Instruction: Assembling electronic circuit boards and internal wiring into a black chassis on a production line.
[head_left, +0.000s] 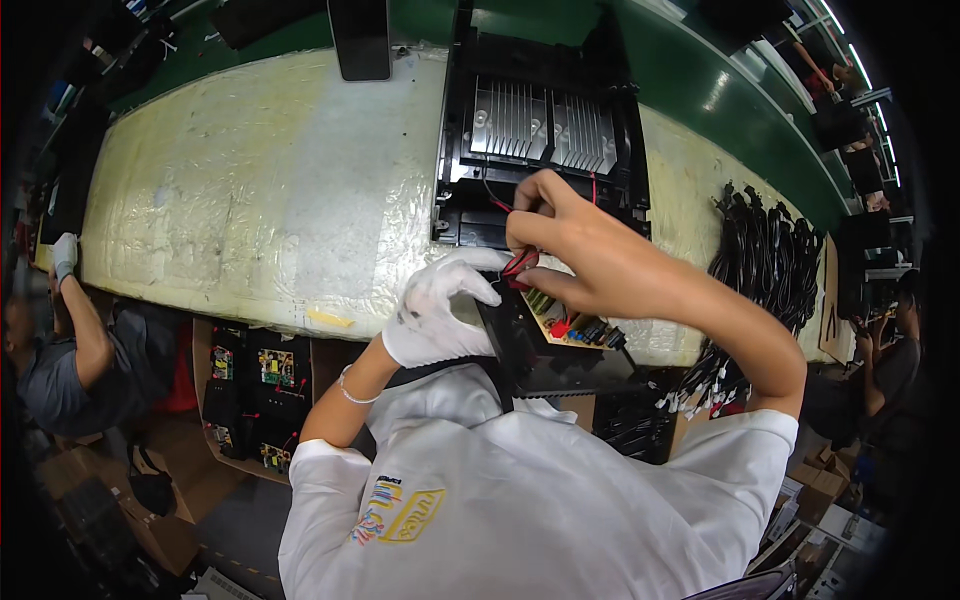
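Note:
My bare right hand (590,250) reaches across from the right, fingers bent and pinching a pair of red and black wires (522,263). My left hand (435,308), in a white glove, curls at the upper left corner of a black plastic panel (570,374), thumb and forefinger close to the wires. On that panel sits a circuit board (560,325) with a red part and dark components. Just beyond my hands lies a black housing (455,150) with two finned silver heat sinks (512,118). Wires run from it toward my right fingers, which partly hide them.
A plastic-covered table (250,190) spans the view. Bundled black cables (765,250) hang over its right side. A dark flat screen-like slab (360,40) stands at the back. A box of circuit boards (255,390) is below left. A co-worker's gloved hand (65,255) rests at far left.

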